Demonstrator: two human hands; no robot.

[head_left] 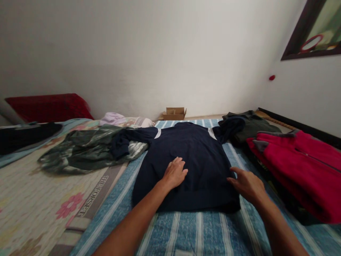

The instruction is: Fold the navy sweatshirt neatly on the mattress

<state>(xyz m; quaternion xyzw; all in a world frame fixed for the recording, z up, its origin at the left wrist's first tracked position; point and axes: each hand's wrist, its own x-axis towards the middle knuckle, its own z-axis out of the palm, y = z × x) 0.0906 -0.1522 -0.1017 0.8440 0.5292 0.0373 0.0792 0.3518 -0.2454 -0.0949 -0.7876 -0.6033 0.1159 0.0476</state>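
A dark navy long-sleeved jacket (pixel 190 153) with white shoulder patches lies spread on a blue striped sheet (pixel 185 227), its hem towards me. Its left-hand sleeve reaches over a camouflage garment (pixel 85 149); the other sleeve is bunched beside dark folded clothes. My left hand (pixel 176 173) rests flat on the jacket's middle, fingers extended. At the jacket's right edge is my right hand (pixel 247 183), its thumb and forefinger apart and the other fingers partly hidden. Whether those fingertips touch the cloth I cannot tell.
To the right sits a stack of folded clothes topped by a pink-red fleece (pixel 301 160), with dark green clothes (pixel 255 126) behind. A small cardboard box (pixel 174 113) stands by the wall. On the left lie a flowered cover (pixel 53 192), a lilac cloth (pixel 113 118) and black clothing (pixel 29 137).
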